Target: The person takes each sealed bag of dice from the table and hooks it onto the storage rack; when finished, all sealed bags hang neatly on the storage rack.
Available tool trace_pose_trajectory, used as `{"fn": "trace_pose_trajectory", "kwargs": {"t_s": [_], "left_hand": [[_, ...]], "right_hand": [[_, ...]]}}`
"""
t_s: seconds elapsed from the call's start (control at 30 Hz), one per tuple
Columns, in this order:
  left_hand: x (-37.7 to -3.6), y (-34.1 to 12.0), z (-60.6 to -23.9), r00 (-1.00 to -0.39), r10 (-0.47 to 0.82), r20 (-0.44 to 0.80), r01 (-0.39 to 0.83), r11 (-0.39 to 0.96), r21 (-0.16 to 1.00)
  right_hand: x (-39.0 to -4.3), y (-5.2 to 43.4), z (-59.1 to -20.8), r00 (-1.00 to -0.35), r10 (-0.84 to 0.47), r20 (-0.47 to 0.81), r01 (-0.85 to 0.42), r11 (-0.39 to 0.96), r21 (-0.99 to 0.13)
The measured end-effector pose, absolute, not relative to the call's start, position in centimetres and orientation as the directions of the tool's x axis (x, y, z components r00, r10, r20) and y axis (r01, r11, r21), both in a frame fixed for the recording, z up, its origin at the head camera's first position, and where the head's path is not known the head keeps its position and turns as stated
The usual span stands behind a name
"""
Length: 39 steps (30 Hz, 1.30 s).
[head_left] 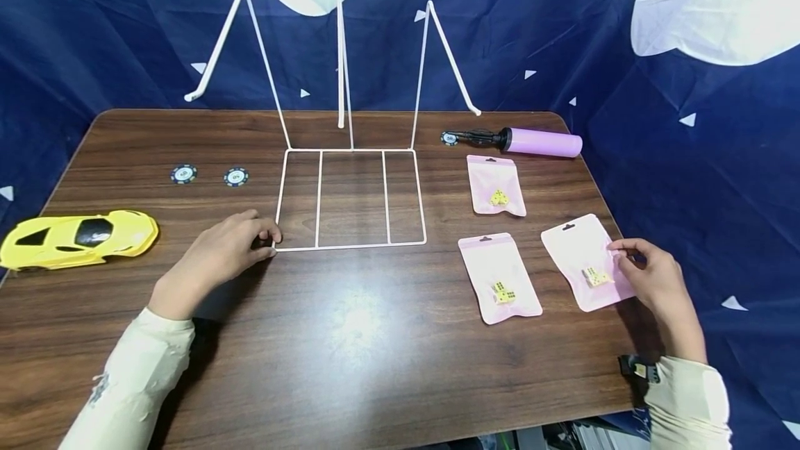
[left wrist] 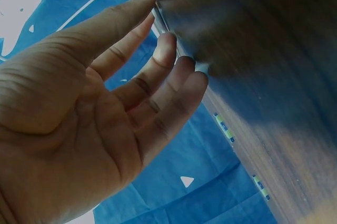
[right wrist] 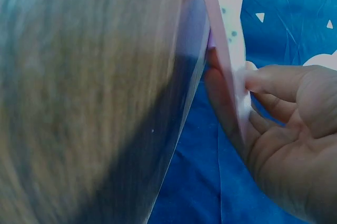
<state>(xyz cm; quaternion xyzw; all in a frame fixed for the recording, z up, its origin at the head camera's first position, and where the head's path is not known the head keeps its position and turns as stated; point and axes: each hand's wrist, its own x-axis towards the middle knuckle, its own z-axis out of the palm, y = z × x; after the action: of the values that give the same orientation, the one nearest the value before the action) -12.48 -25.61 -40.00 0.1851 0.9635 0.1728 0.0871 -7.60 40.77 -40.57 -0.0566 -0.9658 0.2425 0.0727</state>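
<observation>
My right hand point(head_left: 656, 275) pinches the right edge of a pink and white pouch point(head_left: 576, 245) with yellow dice point(head_left: 595, 277) in its clear lower part. In the right wrist view the pouch point(right wrist: 231, 50) stands tilted up, thumb on one face and fingers behind it. At the near left corner of a white wire rack point(head_left: 350, 247) is my left hand point(head_left: 228, 245), thumb and index finger on either side of the bar. In the left wrist view its other fingers point(left wrist: 187, 87) curve loosely along the tabletop.
Two similar pouches point(head_left: 500, 276) point(head_left: 494, 176) lie left of the held one. Behind them is a purple hand pump point(head_left: 544, 142) with a poker chip point(head_left: 449, 138) at its tip. A yellow toy car point(head_left: 75, 240) and two more chips point(head_left: 184, 173) point(head_left: 235, 177) sit at left.
</observation>
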Motion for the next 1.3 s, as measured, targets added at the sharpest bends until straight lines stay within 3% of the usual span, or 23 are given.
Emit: {"fn": "trace_pose_trajectory", "kwargs": {"t_s": [0.2,0.43,0.8,1.3], "left_hand": [[-12.5,-25.7,-39.9,-0.913,0.394,-0.105,0.333,0.869,0.365],[-12.5,-25.7,-39.8,-0.912,0.401,-0.084,0.346,0.865,0.364],[-12.3,-25.9,-39.9,-0.906,0.417,-0.070,0.364,0.854,0.372],[-12.3,-25.9,-39.9,-0.908,0.415,-0.064,0.365,0.854,0.370]], "right_hand": [[-7.5,40.4,-40.2,-0.963,0.201,0.180,0.082,0.852,-0.518],[-7.6,39.4,-39.3,-0.944,0.254,0.210,0.064,0.766,-0.639],[-8.3,36.5,-38.5,-0.901,0.337,0.274,0.047,0.703,-0.710],[-9.2,34.1,-37.7,-0.828,0.408,0.384,-0.108,0.555,-0.825]]}}
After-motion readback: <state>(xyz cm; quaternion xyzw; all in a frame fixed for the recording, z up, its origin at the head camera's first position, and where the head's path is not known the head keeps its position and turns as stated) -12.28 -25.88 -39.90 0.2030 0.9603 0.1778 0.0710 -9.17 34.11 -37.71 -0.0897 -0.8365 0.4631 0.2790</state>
